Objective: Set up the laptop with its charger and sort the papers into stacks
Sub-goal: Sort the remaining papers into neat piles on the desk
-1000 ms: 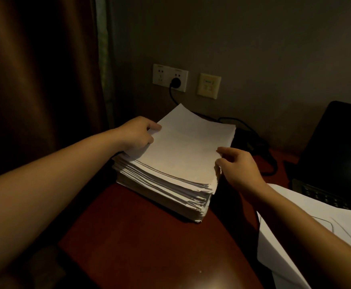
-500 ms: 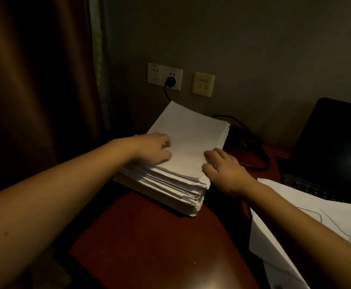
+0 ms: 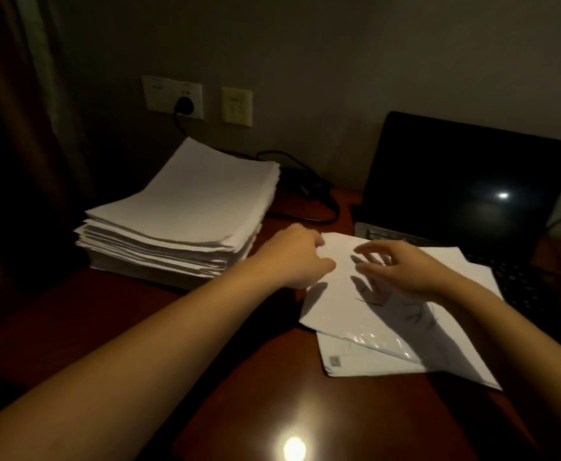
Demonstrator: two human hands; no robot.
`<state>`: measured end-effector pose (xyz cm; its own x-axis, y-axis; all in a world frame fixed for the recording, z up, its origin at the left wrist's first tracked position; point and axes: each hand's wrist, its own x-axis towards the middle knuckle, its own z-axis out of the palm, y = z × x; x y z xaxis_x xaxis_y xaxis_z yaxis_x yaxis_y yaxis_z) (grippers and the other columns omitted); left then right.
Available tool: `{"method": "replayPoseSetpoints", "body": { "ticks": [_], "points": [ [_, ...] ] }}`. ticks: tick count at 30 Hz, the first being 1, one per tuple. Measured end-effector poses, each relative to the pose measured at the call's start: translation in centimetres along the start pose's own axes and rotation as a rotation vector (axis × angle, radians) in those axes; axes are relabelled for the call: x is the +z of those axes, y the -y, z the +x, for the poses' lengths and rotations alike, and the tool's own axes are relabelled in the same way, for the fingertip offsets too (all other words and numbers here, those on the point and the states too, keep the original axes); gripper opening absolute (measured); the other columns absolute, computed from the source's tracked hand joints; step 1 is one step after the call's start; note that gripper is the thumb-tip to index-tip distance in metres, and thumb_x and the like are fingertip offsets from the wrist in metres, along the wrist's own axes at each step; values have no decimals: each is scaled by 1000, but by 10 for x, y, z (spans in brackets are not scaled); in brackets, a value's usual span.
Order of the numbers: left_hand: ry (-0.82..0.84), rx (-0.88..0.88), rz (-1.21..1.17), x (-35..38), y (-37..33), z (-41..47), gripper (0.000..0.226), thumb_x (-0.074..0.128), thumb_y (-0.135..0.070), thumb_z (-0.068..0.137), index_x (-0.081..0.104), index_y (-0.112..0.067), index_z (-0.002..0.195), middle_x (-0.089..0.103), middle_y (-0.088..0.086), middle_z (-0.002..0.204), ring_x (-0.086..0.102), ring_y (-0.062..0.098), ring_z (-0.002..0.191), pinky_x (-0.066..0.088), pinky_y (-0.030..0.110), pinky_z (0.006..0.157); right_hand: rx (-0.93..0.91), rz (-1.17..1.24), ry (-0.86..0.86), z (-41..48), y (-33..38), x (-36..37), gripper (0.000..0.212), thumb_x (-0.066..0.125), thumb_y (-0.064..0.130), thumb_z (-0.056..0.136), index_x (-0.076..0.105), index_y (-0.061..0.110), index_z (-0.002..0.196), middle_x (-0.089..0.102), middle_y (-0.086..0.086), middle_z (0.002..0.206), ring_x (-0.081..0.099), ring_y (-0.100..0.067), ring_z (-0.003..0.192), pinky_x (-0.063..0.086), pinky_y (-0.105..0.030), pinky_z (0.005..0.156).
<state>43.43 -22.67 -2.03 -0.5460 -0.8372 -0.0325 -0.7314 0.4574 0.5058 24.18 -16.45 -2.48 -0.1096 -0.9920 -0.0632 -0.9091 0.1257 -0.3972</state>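
head view: the left hand (image 3: 292, 257) and right hand (image 3: 402, 267) meet over a few loose sheets (image 3: 345, 314) lying near the middle of the dark red tabletop (image 3: 225, 377). the left hand's fingers (image 3: 319, 242) are curled against the upper left edge of the top sheet, with the thumb on the paper; motion blur hides whether they actually pinch it. the right hand's fingers (image 3: 360, 249) are spread apart and lifted just above the same sheet, holding nothing and casting a shadow on it. the sheets overlap at different angles, and their far right corner lies over the near edge of the laptop (image 3: 465, 181). the top sheet carries a few thin drawn lines, and a glossy patch shines near its front edge. the laptop stands open at the right, its screen dark apart from one small glint. a tall stack (image 3: 189, 207) of white paper sits at the left, apart from both hands, its edges uneven. behind it a black plug (image 3: 184, 104) sits in a wall socket (image 3: 172, 96), and its cable (image 3: 305, 191) trails down and loops on the tabletop between the stack and the laptop. a curtain (image 3: 12, 128) hangs at the far left.
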Motion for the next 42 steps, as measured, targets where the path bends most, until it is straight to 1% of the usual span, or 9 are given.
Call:
{"method": "replayPoseSetpoints", "body": {
  "ticks": [6, 10, 14, 17, 22, 26, 28, 37, 42],
  "points": [
    [-136, -273, -635, 33, -12, 22, 88, 75, -31, 89, 24, -19, 159, 29, 8, 163, 34, 30, 146, 36, 42, 113, 58, -123, -158, -52, -69, 8, 64, 46, 64, 91, 43, 31, 146, 39, 4, 155, 33, -20, 142, 23, -52, 119],
    [-171, -346, -606, 39, -10, 35, 89, 78, -33, 85, 29, -18, 158, 34, 9, 160, 38, 32, 144, 40, 46, 112, 53, -127, -169, -57, -84, 15, 59, 42, 59, 97, 34, 36, 151, 25, 7, 162, 14, -20, 151, 2, -53, 123],
    [-129, -322, -546, 46, -13, 33, 80, 78, -42, 84, 40, -20, 151, 45, 3, 152, 48, 28, 133, 46, 41, 100, 30, -58, -152, -49, -87, 9, 62, 51, 61, 92, 40, 35, 147, 31, 5, 159, 25, -18, 147, 13, -53, 121],
    [-117, -204, -619, 47, -14, 25, 65, 83, -24, 81, 53, -25, 138, 60, -5, 128, 58, 19, 112, 51, 30, 79, 31, -104, -136, -37, -90, -4, 79, 61, 68, 82, 35, 35, 150, 32, 5, 158, 30, -21, 143, 28, -51, 116],
    [-136, 29, -753, 44, -11, 15, 61, 82, -11, 80, 55, -44, 123, 59, -17, 114, 59, 11, 101, 55, 21, 67, -35, -179, -160, -10, -82, -36, 109, 80, 57, 71, 17, 32, 157, 28, -2, 160, 23, -27, 147, 21, -55, 120],
    [-177, 49, -835, 40, -9, 15, 63, 78, -14, 84, 52, -43, 133, 63, -11, 115, 64, 15, 100, 59, 22, 67, -100, -53, -98, -8, -83, -52, 53, 78, 35, 80, 57, 19, 126, 62, -3, 118, 61, -23, 106, 53, -31, 90],
    [-148, -19, -911, 37, -5, 17, 65, 75, -20, 87, 47, -43, 141, 67, -6, 114, 70, 18, 96, 60, 30, 70, -89, -8, -124, -15, -90, -59, 24, 75, 32, 83, 62, 20, 100, 64, 0, 95, 63, -16, 82, 51, -20, 69],
    [-51, -37, -1144, 28, -12, 13, 45, 60, -39, 97, 51, -31, 140, 72, -3, 120, 68, 20, 113, 53, 41, 97, 132, 645, -707, -54, -100, -39, 17, 68, 34, 90, 63, 23, 102, 65, 11, 91, 62, -4, 84, 49, -20, 66],
    [-206, 80, -955, 43, -44, 2, 18, 45, -35, 105, 54, -44, 118, 71, -20, 101, 69, -4, 89, 56, 20, 63, 92, 906, -813, -66, -77, -38, 5, 59, 32, 97, 61, 28, 93, 71, 5, 90, 70, -7, 82, 57, -24, 65]
  ]
}}
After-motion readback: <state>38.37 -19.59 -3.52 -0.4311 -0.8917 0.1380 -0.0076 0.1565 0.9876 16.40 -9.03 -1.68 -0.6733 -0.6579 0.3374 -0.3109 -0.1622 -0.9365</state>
